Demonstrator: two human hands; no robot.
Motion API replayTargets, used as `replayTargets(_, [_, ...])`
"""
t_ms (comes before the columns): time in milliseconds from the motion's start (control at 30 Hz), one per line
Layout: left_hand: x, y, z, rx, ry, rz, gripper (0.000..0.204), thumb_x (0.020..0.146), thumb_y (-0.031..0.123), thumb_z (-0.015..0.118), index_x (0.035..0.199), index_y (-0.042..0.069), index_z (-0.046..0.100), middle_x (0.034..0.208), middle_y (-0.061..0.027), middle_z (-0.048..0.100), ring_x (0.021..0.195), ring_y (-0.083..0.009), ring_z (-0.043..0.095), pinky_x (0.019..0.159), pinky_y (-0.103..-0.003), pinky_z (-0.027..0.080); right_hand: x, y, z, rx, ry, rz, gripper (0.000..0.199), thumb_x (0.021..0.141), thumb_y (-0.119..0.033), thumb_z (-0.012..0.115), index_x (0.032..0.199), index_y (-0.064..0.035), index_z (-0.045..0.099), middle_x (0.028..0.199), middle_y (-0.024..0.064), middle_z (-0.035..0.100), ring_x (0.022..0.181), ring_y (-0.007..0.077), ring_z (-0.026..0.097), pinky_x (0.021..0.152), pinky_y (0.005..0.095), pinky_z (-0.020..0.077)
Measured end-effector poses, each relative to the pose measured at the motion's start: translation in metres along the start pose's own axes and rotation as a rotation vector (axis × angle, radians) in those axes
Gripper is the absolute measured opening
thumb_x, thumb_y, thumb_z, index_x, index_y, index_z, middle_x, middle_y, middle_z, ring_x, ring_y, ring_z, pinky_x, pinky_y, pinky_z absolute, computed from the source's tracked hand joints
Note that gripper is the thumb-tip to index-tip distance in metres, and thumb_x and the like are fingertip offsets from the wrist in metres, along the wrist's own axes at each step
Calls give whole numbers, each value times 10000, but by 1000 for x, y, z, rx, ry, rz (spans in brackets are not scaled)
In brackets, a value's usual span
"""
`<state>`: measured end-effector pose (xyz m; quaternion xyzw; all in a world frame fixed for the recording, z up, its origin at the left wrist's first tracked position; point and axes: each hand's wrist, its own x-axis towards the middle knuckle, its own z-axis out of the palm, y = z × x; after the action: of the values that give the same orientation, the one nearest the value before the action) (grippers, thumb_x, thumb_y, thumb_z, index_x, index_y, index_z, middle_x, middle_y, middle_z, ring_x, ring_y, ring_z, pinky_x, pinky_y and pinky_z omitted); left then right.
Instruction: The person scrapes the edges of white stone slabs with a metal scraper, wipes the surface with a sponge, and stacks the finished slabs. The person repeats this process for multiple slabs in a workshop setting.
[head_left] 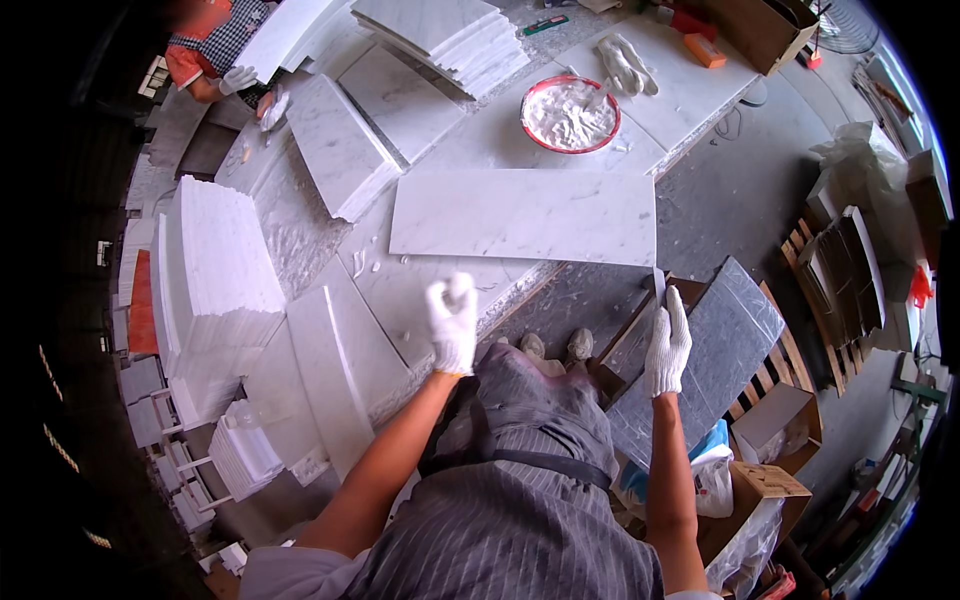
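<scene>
White rectangular marble slab (522,216), long axis 9-to-3: 1 o'clock from white-gloved left hand (452,325), fingers curled, hold unclear; 10 from white-gloved right hand (668,345), seemingly pinching thin grey blade (659,283). Both near.

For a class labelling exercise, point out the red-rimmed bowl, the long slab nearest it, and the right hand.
Red-rimmed bowl (570,150), head view: near rim.
Long slab (525,215), head view: middle of broad face.
Right hand (668,348), head view: middle of glove.

A white rectangular marble-like slab (525,217) lay at upper centre, the white-gloved right hand (667,348) near its lower-right corner.
</scene>
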<state>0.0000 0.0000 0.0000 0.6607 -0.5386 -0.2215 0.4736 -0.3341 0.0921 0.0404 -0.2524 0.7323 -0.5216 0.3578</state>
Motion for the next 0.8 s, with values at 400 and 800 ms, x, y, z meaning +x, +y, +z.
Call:
replayTargets(400, [35,-46,-56,94,181,-213,339,836,14,691,1117,2,501,1057,-63,568,1001,-155,569,923,-312,462,104,-89,61,-85,-148,-307,302,931,-78,599,1225,-28,648,847,21,618,686,82,541,628,256,468])
replayTargets(800, [28,-13,-57,147,188,-252,593,839,60,697,1363,-9,426,1242,-153,556,1131,-244,583,988,-363,455,174,-127,142,-594,-210,-644,226,915,-195,585,1094,-102,688,1004,184,682,946,380,643,813,432,510])
